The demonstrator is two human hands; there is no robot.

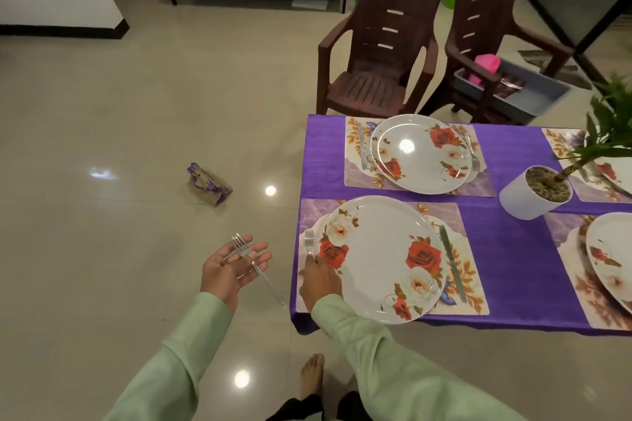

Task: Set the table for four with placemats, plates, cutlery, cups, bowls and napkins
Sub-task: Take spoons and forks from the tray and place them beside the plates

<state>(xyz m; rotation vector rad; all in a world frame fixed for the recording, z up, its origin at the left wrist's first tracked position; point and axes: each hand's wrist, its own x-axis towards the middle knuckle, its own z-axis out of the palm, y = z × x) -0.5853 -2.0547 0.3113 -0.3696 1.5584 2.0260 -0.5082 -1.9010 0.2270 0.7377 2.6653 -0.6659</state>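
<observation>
The right hand (319,278) has its fingers (314,259) closed on the handle end of the near fork (308,243). It lays the fork on the near-left placemat (477,284), just left of the near plate (379,260) with the tines pointing far. That is the usual fork side, opposite the near knife (453,270) to the plate's right.

The left hand (232,268) hangs off the surface (513,249) to the left, palm up and fingers straight. The spare fork (254,267) simply rests across it, likely a supply for the remaining places. Whether a second fork lies under it I cannot tell.

Counted, there are four placemats and four flowered plates, one on each mat. The right-hand pair are partly cut off or hidden by the potted plant (537,191). The far plate (422,154) already has a far knife (361,147) and a far fork (473,154), so two knives and two forks plainly lie on the surface. Cutlery at the right settings is too hidden to count. No cups, bowls or napkins show there.
</observation>
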